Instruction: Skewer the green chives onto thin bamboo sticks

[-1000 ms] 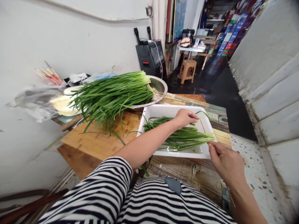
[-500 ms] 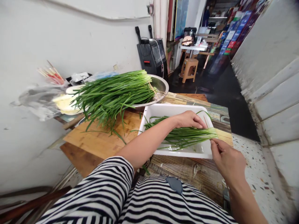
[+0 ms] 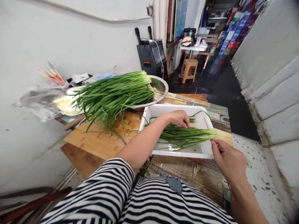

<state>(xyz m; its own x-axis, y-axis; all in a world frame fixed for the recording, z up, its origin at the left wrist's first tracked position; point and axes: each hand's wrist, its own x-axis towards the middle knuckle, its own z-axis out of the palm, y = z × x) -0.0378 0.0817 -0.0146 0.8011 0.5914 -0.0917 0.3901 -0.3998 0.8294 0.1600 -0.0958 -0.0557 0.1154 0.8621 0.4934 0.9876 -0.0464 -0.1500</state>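
A bunch of garlic chives (image 3: 184, 137) lies in a white plastic tray (image 3: 182, 153), its pale ends pointing right past the tray's rim. Over the middle of the bunch, my left hand (image 3: 179, 118) has its fingers curled together and pointing down at the stalks. What lies between those fingertips is hidden. At the pale ends, my right hand (image 3: 230, 158) pinches the lower edge of the bunch between thumb and forefinger. Behind the tray, a larger heap of chives (image 3: 116, 90) rests across a metal bowl (image 3: 164, 88) and hangs over its left side.
A wooden board (image 3: 95, 133) lies left of the tray on the wood-patterned table (image 3: 182, 171). Plastic bags (image 3: 39, 102), pale vegetables (image 3: 66, 104) and skewers (image 3: 52, 76) sit by the wall. A black speaker (image 3: 153, 57) and a brown stool (image 3: 189, 70) stand farther back.
My left hand has moved left along the bunch, away from the pale ends, and its fingers now point down. My right hand has stayed nearly in place at the ends.
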